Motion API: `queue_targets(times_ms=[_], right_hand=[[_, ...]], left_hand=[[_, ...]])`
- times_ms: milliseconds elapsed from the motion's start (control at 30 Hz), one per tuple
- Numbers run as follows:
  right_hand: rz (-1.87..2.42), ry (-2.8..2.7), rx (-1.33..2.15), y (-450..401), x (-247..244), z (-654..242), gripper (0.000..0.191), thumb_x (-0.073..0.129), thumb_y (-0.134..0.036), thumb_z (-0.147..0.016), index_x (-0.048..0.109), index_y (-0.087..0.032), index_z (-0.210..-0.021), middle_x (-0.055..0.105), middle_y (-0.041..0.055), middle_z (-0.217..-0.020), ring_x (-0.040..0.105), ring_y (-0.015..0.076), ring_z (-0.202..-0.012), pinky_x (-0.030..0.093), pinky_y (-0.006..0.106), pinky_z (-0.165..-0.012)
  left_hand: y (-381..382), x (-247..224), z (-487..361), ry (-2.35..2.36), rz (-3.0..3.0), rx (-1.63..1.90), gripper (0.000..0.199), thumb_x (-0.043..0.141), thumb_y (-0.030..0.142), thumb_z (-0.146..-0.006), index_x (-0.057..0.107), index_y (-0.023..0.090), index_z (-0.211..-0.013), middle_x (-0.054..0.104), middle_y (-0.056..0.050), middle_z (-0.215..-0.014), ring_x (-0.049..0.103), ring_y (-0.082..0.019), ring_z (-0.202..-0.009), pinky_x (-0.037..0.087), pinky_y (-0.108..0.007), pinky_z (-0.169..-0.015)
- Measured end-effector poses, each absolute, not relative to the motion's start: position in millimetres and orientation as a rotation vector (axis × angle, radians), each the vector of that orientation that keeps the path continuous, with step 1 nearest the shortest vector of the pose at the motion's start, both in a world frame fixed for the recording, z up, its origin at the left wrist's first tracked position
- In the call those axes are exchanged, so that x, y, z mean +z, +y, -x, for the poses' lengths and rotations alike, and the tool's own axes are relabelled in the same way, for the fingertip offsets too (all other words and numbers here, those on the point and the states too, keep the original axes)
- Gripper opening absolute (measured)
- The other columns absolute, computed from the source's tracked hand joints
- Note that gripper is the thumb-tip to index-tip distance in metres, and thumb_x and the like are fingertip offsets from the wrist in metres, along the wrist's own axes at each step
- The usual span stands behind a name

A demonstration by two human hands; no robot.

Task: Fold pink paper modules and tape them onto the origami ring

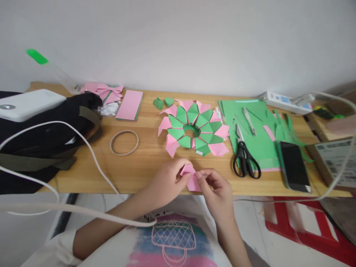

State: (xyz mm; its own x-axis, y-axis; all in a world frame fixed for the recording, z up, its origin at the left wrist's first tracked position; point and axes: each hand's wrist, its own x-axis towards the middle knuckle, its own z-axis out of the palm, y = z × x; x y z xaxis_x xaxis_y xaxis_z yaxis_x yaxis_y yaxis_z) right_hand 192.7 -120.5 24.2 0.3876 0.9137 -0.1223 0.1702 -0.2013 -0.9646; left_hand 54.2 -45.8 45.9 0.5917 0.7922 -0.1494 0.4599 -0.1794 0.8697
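Observation:
Between my hands, over the table's front edge, is a folded piece of pink paper. My left hand pinches its upper left side between thumb and fingers. At its right side, my right hand grips it with the thumb on top and fingers curled. Just beyond my hands lies a ring of folded green and pink paper pieces, with a round hole in its middle. Two small folded green paper pieces sit behind the ring on the left.
Black-handled scissors, a green paper stack, a cutter and a phone lie right. Leftward are a rubber band, pink paper, a black bag and a white cable crossing my left arm.

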Motion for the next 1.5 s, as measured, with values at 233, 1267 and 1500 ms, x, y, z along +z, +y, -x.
queue_targets(times_ms=[233,1267,1500], right_hand=[[1.702,-0.939,0.925,-115.5,10.4,-201.5,0.023,0.065,-0.041,-0.079,0.069,-0.019,-0.085,0.070,0.0037,-0.075,0.064,0.0143,-0.064,0.052,0.025,-0.059],[1.809,-1.013,0.487,-91.6,21.2,-196.6,0.014,0.059,-0.024,-0.085,0.064,-0.020,-0.073,0.058,-0.0051,-0.061,0.050,0.0073,-0.055,0.041,0.019,-0.051],[1.787,-1.129,0.417,-93.9,26.5,-198.5,0.013,0.058,-0.018,-0.085,0.062,-0.019,-0.073,0.055,-0.0063,-0.060,0.047,0.0063,-0.054,0.039,0.018,-0.051]], left_hand=[[-42.0,31.6,-57.7,1.057,-2.068,0.369,0.013,0.047,0.013,-0.089,0.058,0.018,-0.091,0.066,0.000,-0.082,0.062,-0.016,-0.076,0.046,-0.027,-0.067],[-34.0,31.2,-79.1,0.829,-2.712,0.798,0.023,0.045,0.014,-0.094,0.059,0.004,-0.108,0.072,-0.008,-0.085,0.069,-0.018,-0.077,0.059,-0.029,-0.064],[-30.9,37.0,-80.8,0.791,-2.683,0.812,0.023,0.043,0.013,-0.094,0.062,0.004,-0.103,0.072,-0.008,-0.083,0.069,-0.017,-0.075,0.058,-0.028,-0.061]])
